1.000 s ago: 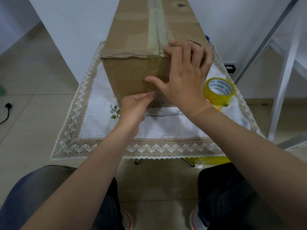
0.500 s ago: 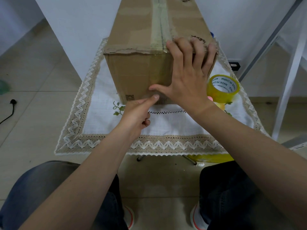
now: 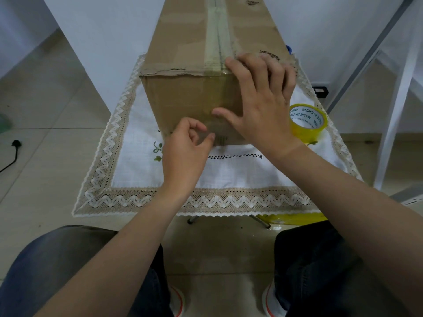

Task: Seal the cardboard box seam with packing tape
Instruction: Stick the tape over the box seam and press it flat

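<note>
A long cardboard box [image 3: 183, 97] lies on a lace-edged white tablecloth [image 3: 137, 170]. Tape [image 3: 216, 30] runs along its top seam and shiny clear tape continues down the near face. My right hand [image 3: 263, 104] is spread over the box's near top edge, fingers on top and thumb on the front face. My left hand [image 3: 183, 152] is at the bottom of the front face with loosely curled fingers, its index tip touching the cardboard beside the tape's lower end. A yellow packing tape roll [image 3: 307, 122] stands on the cloth just right of the box.
A white slanted metal frame [image 3: 393, 124] stands to the right of the table. A black plug and cord [image 3: 14, 147] lie on the tiled floor at left. Something yellow [image 3: 293, 218] sits under the table's near right corner. My knees are below the table edge.
My left hand went from pinching at the lower front face to pointing at it, and now curls its fingers there. My right hand stayed pressed over the near top edge.
</note>
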`<state>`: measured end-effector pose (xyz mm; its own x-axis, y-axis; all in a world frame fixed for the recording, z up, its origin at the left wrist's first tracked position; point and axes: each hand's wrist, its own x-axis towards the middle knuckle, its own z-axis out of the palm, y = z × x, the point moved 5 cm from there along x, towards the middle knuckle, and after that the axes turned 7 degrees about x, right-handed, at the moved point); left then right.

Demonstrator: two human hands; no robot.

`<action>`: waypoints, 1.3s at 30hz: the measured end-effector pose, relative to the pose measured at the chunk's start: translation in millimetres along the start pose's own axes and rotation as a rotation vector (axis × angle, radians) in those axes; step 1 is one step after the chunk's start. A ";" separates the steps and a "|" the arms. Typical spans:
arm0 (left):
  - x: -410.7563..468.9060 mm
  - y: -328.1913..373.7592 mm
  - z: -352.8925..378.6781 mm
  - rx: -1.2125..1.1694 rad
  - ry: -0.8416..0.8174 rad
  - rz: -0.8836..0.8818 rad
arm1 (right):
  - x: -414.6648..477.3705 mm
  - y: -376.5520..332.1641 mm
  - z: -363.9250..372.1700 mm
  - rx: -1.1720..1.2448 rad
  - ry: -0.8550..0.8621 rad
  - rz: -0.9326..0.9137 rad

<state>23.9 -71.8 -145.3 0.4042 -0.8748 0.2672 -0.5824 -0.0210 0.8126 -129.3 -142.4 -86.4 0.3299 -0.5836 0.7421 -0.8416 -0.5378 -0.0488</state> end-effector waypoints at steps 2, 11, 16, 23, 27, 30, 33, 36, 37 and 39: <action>0.3 6.0 -3.5 0.039 0.037 0.096 | -1.4 1.8 0.0 -0.035 -0.028 -0.026; 6.8 30.5 -12.8 0.415 0.320 0.438 | -0.5 6.1 -5.4 -0.001 -0.086 -0.054; 18.9 49.1 -29.4 0.522 0.380 0.509 | -0.6 5.4 -9.2 -0.009 -0.163 -0.060; 62.2 70.1 -43.5 0.446 0.216 0.566 | 30.5 7.1 -26.2 0.329 -0.098 0.160; 79.3 71.2 -46.6 0.269 0.186 0.516 | 44.5 6.8 -24.9 0.300 -0.112 0.174; 77.6 68.5 -48.2 0.188 0.186 0.513 | 48.8 6.4 -25.6 0.320 -0.143 0.161; 75.3 70.7 -52.5 0.176 0.178 0.512 | 51.6 12.4 -27.6 0.354 -0.204 0.133; 73.7 72.6 -56.9 0.210 0.138 0.520 | 50.6 14.8 -30.3 0.387 -0.214 0.118; 73.2 73.1 -57.5 0.227 0.136 0.521 | 50.6 13.6 -31.2 0.384 -0.201 0.122; 73.3 74.6 -57.6 0.252 0.141 0.522 | 51.4 11.2 -32.0 0.367 -0.178 0.146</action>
<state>50.7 -109.6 -35.3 0.0993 -0.7280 0.6784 -0.8716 0.2652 0.4122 -135.5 -158.9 -27.5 0.3143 -0.7481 0.5845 -0.6877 -0.6038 -0.4031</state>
